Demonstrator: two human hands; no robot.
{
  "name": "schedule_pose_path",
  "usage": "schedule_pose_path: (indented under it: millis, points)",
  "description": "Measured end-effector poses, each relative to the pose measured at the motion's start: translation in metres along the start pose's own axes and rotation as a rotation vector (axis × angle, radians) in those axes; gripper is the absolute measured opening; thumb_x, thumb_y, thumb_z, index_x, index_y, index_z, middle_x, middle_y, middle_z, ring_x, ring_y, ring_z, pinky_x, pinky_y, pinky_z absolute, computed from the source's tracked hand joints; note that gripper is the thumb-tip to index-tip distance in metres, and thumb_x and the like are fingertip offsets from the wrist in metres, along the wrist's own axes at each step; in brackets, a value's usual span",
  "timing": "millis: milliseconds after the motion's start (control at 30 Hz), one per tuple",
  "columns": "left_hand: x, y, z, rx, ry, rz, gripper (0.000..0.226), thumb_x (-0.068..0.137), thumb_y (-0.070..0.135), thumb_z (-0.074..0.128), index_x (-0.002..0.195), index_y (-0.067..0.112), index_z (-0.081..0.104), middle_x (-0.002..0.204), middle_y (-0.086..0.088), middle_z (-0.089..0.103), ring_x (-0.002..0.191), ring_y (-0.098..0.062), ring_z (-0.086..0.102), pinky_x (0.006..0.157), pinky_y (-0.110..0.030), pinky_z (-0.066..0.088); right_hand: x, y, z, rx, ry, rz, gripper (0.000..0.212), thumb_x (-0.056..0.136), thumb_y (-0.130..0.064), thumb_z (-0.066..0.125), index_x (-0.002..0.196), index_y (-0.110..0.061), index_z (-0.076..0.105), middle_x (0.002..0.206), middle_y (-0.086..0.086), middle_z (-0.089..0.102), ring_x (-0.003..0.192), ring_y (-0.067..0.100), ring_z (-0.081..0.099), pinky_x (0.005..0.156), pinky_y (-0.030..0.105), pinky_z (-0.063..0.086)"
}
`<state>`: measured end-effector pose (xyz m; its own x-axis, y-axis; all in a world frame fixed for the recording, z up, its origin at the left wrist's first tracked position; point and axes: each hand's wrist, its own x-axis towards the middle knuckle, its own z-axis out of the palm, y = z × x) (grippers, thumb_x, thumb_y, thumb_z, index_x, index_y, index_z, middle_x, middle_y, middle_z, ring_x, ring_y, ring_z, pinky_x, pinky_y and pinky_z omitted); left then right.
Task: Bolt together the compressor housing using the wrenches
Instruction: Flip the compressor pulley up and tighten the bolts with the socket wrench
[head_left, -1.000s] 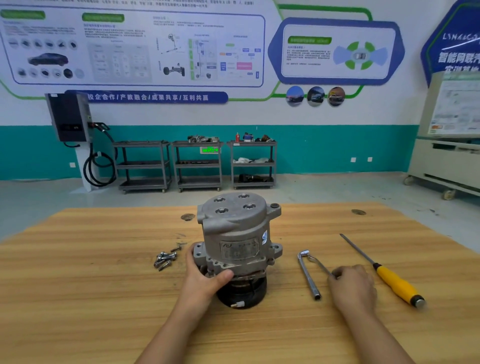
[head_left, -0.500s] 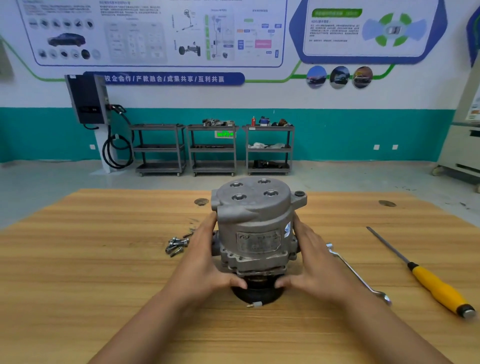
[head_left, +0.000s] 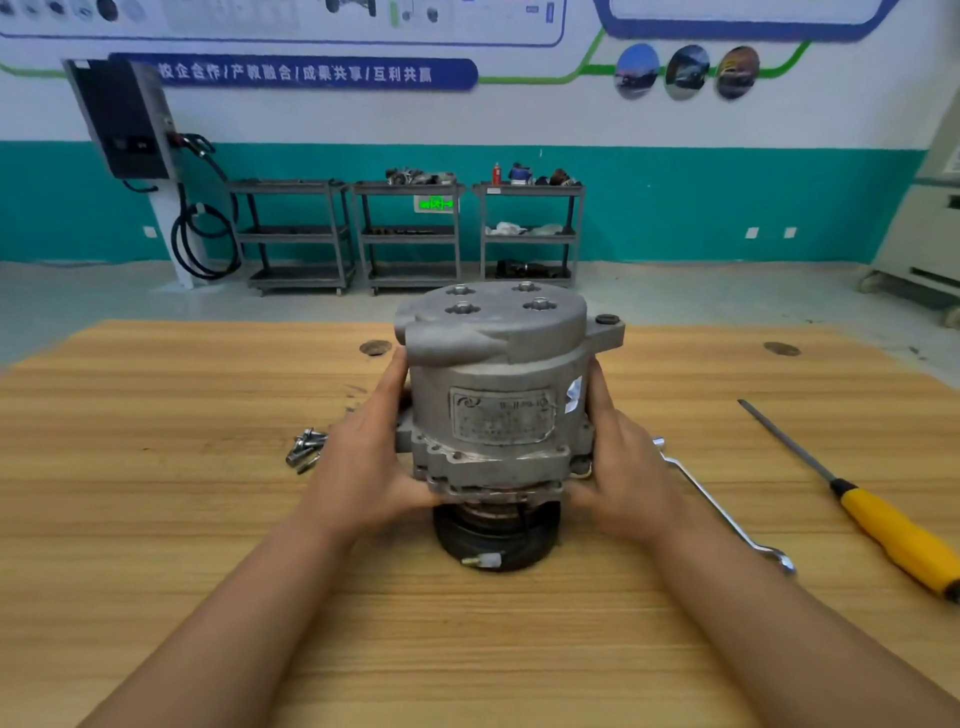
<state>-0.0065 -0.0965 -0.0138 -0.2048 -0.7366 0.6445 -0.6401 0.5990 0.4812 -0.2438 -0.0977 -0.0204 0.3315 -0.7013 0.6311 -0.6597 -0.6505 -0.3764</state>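
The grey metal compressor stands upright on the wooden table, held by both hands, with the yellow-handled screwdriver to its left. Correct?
No: the head view shows the yellow-handled screwdriver to the right of the grey metal compressor. It does stand upright on the wooden table, held by the left hand and right hand.

Workshop room around a wooden table (head_left: 156, 519)

A yellow-handled screwdriver (head_left: 883, 525) lies on the table's right side, its shaft pointing away toward the far edge. Beyond the table, three grey shelf carts (head_left: 410, 236) stand side by side against a teal wall band, with a green sign (head_left: 435, 203) glowing behind the middle one. To their left, a black charger box (head_left: 122, 119) sits on a white post with a coiled black cable (head_left: 205, 239). A blue banner (head_left: 311, 73) with white characters runs above.
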Motion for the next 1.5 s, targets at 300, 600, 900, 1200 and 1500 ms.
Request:
schedule_pose_path:
  millis: [300, 600, 900, 1200, 1500]
  points:
    - [-0.003, 0.012, -0.006, 0.044, 0.041, 0.137, 0.115, 0.064, 0.074, 0.061, 0.135, -0.013, 0.036, 0.093, -0.012, 0.07, 0.081, -0.023, 0.069, 0.07, -0.032, 0.051, -0.001, -0.01, -0.011, -0.118, 0.242, -0.241, 0.101, 0.09, -0.064, 0.035, 0.121, 0.032, 0.029, 0.062, 0.014, 0.061, 0.048, 0.023, 0.058, 0.053, 0.024, 0.037]
    - [-0.007, 0.031, -0.013, -0.126, 0.104, 0.059, 0.125, 0.052, 0.088, 0.051, 0.138, -0.002, 0.039, 0.106, 0.02, 0.058, 0.095, -0.001, 0.061, 0.081, -0.015, 0.05, -0.001, -0.028, -0.01, 0.144, 0.323, -0.142, 0.113, 0.07, -0.075, 0.053, 0.126, 0.022, 0.04, 0.102, 0.005, 0.064, 0.079, 0.001, 0.058, 0.075, 0.003, 0.043]
    - [-0.006, 0.03, -0.007, -0.228, 0.048, -0.132, 0.076, 0.038, 0.068, 0.07, 0.107, 0.036, 0.063, 0.074, 0.04, 0.062, 0.07, 0.018, 0.059, 0.061, 0.0, 0.04, -0.011, -0.026, -0.009, 0.507, 0.269, 0.13, 0.073, 0.055, -0.078, 0.067, 0.115, -0.039, 0.053, 0.081, -0.031, 0.067, 0.079, -0.015, 0.057, 0.072, 0.011, 0.048]
    - [-0.002, 0.018, -0.001, -0.26, -0.065, -0.369, 0.051, 0.042, 0.07, 0.062, 0.071, 0.029, 0.068, 0.067, 0.023, 0.069, 0.061, 0.008, 0.062, 0.053, -0.007, 0.041, -0.008, -0.02, 0.004, 0.495, 0.083, 0.381, 0.028, 0.052, -0.068, 0.064, 0.078, -0.056, 0.067, 0.069, -0.024, 0.069, 0.061, -0.007, 0.063, 0.054, 0.009, 0.044]
    - [-0.003, 0.01, 0.003, -0.215, -0.127, -0.408, 0.048, 0.048, 0.069, 0.066, 0.066, 0.025, 0.068, 0.058, 0.023, 0.066, 0.054, 0.008, 0.06, 0.046, -0.006, 0.037, -0.007, -0.012, -0.001, 0.33, -0.043, 0.385, 0.034, 0.057, -0.085, 0.047, 0.072, -0.058, 0.062, 0.067, -0.032, 0.064, 0.063, -0.01, 0.06, 0.053, 0.008, 0.038]
